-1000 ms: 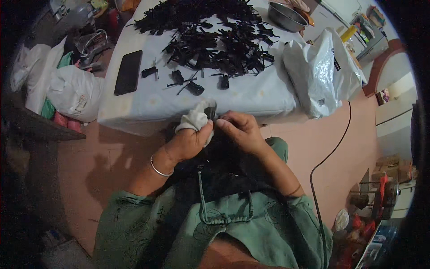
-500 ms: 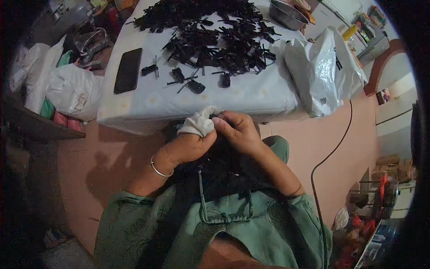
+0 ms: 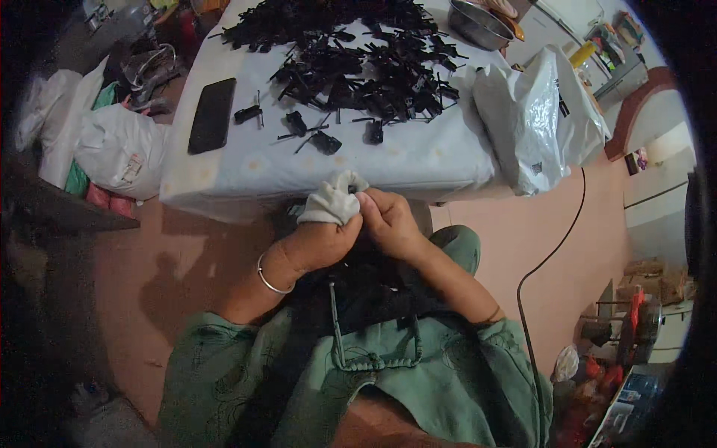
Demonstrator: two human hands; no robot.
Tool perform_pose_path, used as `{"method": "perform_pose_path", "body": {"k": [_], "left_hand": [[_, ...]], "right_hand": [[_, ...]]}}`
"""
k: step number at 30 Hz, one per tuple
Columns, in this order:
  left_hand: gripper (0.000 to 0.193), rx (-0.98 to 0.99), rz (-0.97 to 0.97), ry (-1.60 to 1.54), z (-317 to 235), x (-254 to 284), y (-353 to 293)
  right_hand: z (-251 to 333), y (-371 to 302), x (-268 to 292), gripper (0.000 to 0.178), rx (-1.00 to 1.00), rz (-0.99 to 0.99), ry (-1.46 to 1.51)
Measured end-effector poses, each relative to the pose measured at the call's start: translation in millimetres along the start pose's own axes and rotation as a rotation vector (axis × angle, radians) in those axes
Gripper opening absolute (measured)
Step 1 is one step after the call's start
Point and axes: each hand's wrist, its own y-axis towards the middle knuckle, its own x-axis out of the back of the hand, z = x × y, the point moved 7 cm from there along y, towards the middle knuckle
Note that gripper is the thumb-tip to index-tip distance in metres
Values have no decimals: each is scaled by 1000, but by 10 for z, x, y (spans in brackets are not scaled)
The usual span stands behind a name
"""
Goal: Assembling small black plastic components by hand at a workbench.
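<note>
My left hand (image 3: 323,237) is closed, its fingers covered by an off-white cloth or glove (image 3: 328,203) while the thumb is bare. At the cloth's edge shows a small dark piece (image 3: 354,189), mostly hidden and too small to make out. Fingertips of my right hand (image 3: 390,222) pinch at that same spot, touching my left thumb. Both hands are just off the table's near edge, above my lap. Beyond them, several loose black plastic parts with thin stems (image 3: 326,142) lie on the white tablecloth (image 3: 418,166), in front of a large pile of similar parts (image 3: 340,71).
A black phone (image 3: 212,116) lies at the table's left. On the right side stands a crumpled silvery-white bag (image 3: 523,123), with a metal bowl (image 3: 478,26) behind it. White sacks (image 3: 123,149) are stacked to the left. A black cable (image 3: 549,257) hangs down at my right.
Both hands have shifted slightly, and the cloth-covered left fingers now point further up. My right fingers have drawn in more tightly. The parts on the table stay put.
</note>
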Motion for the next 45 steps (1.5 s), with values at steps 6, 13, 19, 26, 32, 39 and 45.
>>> {"method": "perform_pose_path", "body": {"k": [6,13,19,26,32,39,45], "left_hand": [[30,290,199,8,138,-61,59],[29,-17,200,189,21,-129,143],[24,227,92,-23,179,143,113],[27,90,336,-327,19,27,191],[29,372,310,-415,147,-92,21],[29,478,104,-431,175,46,-5],[19,375,-42,-332,-47,96,60]], "right_hand": [[-230,141,328,27,-127,57,-152],[-186,690,600,35,-27,-272,-1059],[-127,457,679,33,-42,-192,-861],[289,58,337,32,-100,400,-434],[68,55,366,28,-28,42,-168],[343,-29,226,17,165,-136,-482],[9,25,282,24,22,-129,-129]]}}
